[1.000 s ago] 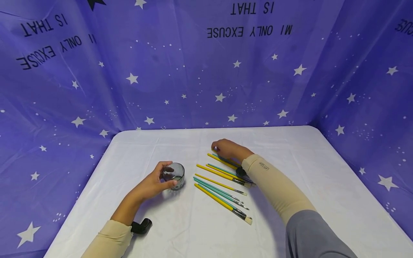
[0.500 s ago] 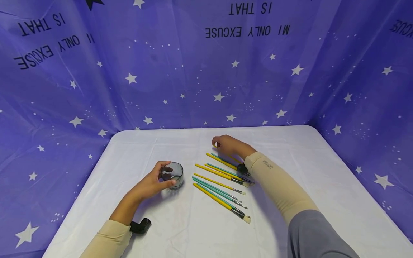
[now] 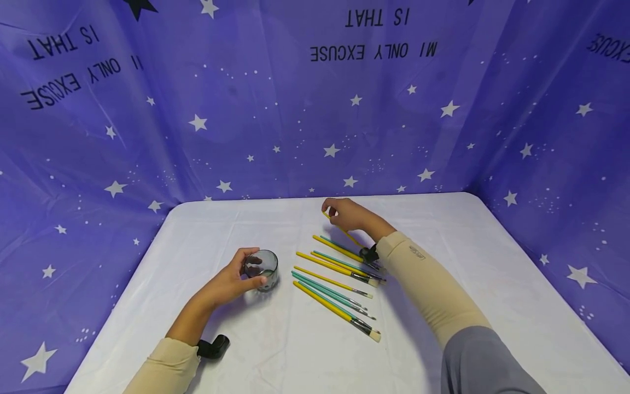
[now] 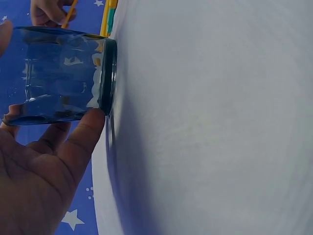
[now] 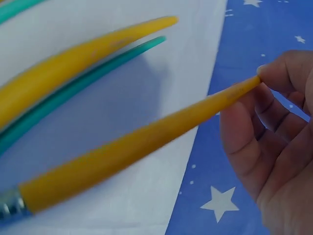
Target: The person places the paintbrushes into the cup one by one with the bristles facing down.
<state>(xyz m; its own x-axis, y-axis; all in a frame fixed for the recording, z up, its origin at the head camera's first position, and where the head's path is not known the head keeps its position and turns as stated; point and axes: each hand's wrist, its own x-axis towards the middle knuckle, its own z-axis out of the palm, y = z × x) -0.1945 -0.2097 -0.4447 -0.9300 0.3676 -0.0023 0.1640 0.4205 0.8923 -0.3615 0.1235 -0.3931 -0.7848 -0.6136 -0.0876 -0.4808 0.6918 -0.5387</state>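
My left hand (image 3: 228, 280) grips a clear greyish drinking glass (image 3: 262, 269), thumb on the near side and fingers round the far side. In the left wrist view the glass (image 4: 63, 76) appears sideways, its base close to the white cloth. Toward the back of the table, my right hand (image 3: 346, 214) pinches the handle end of a yellow paintbrush (image 3: 352, 237). In the right wrist view that paintbrush (image 5: 132, 147) slants down from thumb and fingers (image 5: 239, 132) to its metal ferrule; the bristles are out of frame there.
Several yellow and teal paintbrushes (image 3: 327, 301) lie in a loose row on the white-covered table (image 3: 275, 350), between the glass and the right forearm. A purple curtain with stars (image 3: 295, 109) stands behind the table and on both sides.
My right hand has risen and moved slightly back, lifting the yellow paintbrush's handle end off the row. The left hand stays on the glass in place.
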